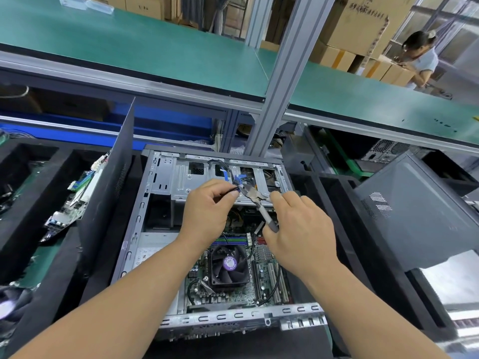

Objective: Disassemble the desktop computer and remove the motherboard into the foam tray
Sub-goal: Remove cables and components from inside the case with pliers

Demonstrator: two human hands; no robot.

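An open desktop computer case (145, 203) lies on its side before me. Inside it sits the green motherboard (261, 275) with a black CPU fan (229, 265). My left hand (207, 211) pinches a bundle of black cables (229, 190) above the drive cage. My right hand (300, 229) grips grey-handled pliers (259, 203), whose jaws meet the cables near a blue connector (237, 178). A black foam tray (39, 203) at the left holds another motherboard (75, 198) standing on edge.
A dark case side panel (108, 182) leans upright between the tray and the case. Another grey computer case (414, 208) sits at the right. An aluminium post (280, 73) rises behind the case under a green shelf (129, 42). A person stands far right among cardboard boxes.
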